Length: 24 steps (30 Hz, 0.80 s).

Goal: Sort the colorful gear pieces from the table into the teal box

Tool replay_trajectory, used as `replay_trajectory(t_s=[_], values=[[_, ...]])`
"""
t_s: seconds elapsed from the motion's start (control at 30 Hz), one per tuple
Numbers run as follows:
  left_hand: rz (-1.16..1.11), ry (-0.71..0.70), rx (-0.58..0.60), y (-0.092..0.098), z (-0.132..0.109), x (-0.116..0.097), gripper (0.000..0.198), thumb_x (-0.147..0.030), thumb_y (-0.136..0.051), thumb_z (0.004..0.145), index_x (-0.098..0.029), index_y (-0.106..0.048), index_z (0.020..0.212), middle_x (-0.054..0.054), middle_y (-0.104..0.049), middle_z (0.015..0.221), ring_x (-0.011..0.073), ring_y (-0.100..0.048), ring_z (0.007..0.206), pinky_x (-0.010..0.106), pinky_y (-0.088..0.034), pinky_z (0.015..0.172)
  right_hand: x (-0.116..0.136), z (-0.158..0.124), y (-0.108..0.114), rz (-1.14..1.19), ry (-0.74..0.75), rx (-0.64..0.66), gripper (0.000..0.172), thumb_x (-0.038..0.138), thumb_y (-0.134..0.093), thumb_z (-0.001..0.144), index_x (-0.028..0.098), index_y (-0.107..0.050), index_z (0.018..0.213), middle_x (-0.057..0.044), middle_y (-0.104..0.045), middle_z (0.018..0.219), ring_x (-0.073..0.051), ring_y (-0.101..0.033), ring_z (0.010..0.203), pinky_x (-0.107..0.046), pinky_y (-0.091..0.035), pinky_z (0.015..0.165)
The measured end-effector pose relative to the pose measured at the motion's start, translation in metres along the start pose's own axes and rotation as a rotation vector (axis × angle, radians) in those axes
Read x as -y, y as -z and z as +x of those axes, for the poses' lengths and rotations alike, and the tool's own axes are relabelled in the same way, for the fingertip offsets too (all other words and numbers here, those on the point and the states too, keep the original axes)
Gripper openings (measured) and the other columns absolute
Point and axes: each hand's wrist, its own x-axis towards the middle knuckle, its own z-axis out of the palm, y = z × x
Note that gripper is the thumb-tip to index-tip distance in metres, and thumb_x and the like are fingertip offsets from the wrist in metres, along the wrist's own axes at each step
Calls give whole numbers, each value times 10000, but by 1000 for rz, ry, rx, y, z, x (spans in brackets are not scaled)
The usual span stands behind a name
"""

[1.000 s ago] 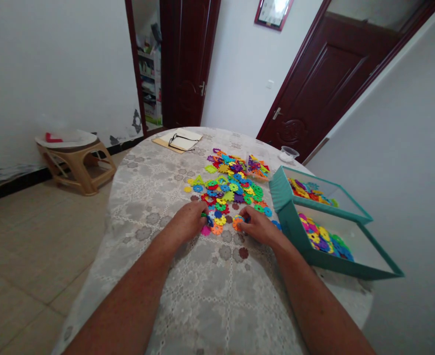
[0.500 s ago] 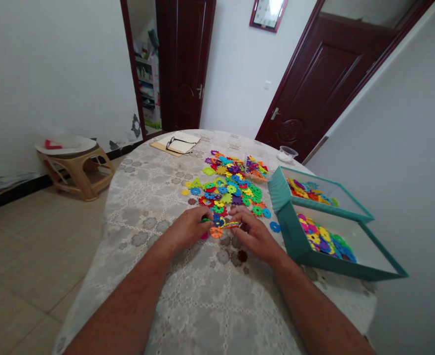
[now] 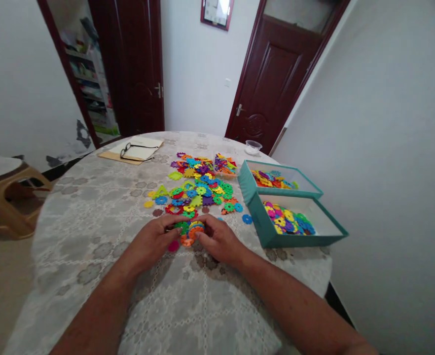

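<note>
My left hand is closed with thumb and fingers on a green notched plastic disc. Facing it, my right hand pinches a small group of discs, with an orange notched disc in front and yellow and blue edges behind. The two hands almost meet, and the pieces between them look joined or touching; I cannot tell which. Just below is another orange disc, partly covered. A magenta disc lies on the tablecloth beside my left fingers.
Beyond my hands spreads a pile of colourful plastic pieces, with a clear tub of small pieces behind it. An open teal box holding more discs stands at right. Glasses rest on a notebook at far left.
The view has swung to the right, so the table's contents sit further left. The discs in my right hand have turned from edge-on to showing an orange face.
</note>
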Motion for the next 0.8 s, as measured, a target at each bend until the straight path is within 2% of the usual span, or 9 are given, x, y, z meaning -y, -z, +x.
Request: replay_trajectory(t_s=[0.07, 0.17, 0.27, 0.37, 0.43, 0.53, 0.6, 0.67, 0.8], values=[[-10, -7, 25, -2, 1, -3, 403, -482, -709, 817, -250, -835, 1122, 85, -804, 1166, 314, -716, 1107, 440, -519, 1059, -2, 1, -2, -34, 13, -1, 278, 246, -632, 936, 228, -677, 1210, 13, -662, 933, -136, -572, 791, -234, -449, 712], [-56, 49, 70, -6, 0, -5, 566, -527, -717, 821, -256, -751, 1317, 72, -809, 1118, 293, -741, 1018, 425, -579, 962, -5, 2, -5, -26, 11, 8, 260, 240, -650, 923, 228, -693, 1179, 2, -672, 985, -140, -589, 825, -229, -452, 707], [-102, 104, 96, -7, -1, -5, 698, -563, -688, 852, -274, -615, 1482, 52, -812, 1043, 272, -752, 909, 410, -616, 850, -5, 3, -4, 2, -39, 20, 213, 262, -644, 932, 223, -679, 1138, 24, -652, 893, -124, -571, 733, -218, -432, 638], [-45, 62, 102, -4, -3, -5, 667, -570, -646, 893, -281, -598, 1493, 59, -803, 1110, 273, -745, 1001, 409, -605, 910, 8, 1, 9, -82, -26, 26, 191, 261, -632, 926, 228, -672, 1110, 40, -626, 817, -122, -548, 678, -225, -425, 620], [17, 22, 89, 1, -5, -4, 634, -560, -627, 909, -257, -620, 1465, 80, -785, 1181, 275, -731, 1068, 404, -587, 955, 21, -1, 26, -217, 37, -35, 203, 246, -634, 906, 228, -670, 1104, 14, -651, 873, -141, -568, 726, -250, -458, 683], [110, 25, 21, 15, -10, -3, 588, -544, -617, 908, -225, -667, 1400, 103, -761, 1232, 280, -711, 1111, 393, -574, 960, 37, -6, 67, -467, 122, -303, 253, 234, -583, 919, 218, -652, 1162, -74, -689, 1038, -201, -610, 867, -332, -503, 835], [207, 53, -40, 26, -15, -1, 541, -524, -598, 913, -227, -696, 1354, 101, -758, 1217, 278, -710, 1085, 390, -567, 946, 37, -10, 97, -697, 129, -474, 305, 227, -546, 925, 206, -638, 1215, -130, -681, 1126, -261, -620, 993, -404, -496, 937], [317, 83, -103, 36, -20, 1, 491, -476, -566, 922, -226, -717, 1317, 96, -765, 1157, 270, -712, 1028, 389, -555, 929, 29, -17, 126, -938, 57, -592, 284, 233, -521, 929, 184, -648, 1179, -158, -672, 1083, -308, -613, 1042, -452, -483, 970], [456, 115, -226, 52, -27, 7, 423, -363, -508, 932, -220, -740, 1255, 94, -771, 1063, 265, -710, 962, 390, -534, 903, 3, -36, 167, -1206, -181, -712, 297, 295, -548, 915, 154, -680, 1140, -194, -647, 998, -358, -621, 964, -486, -500, 831]])
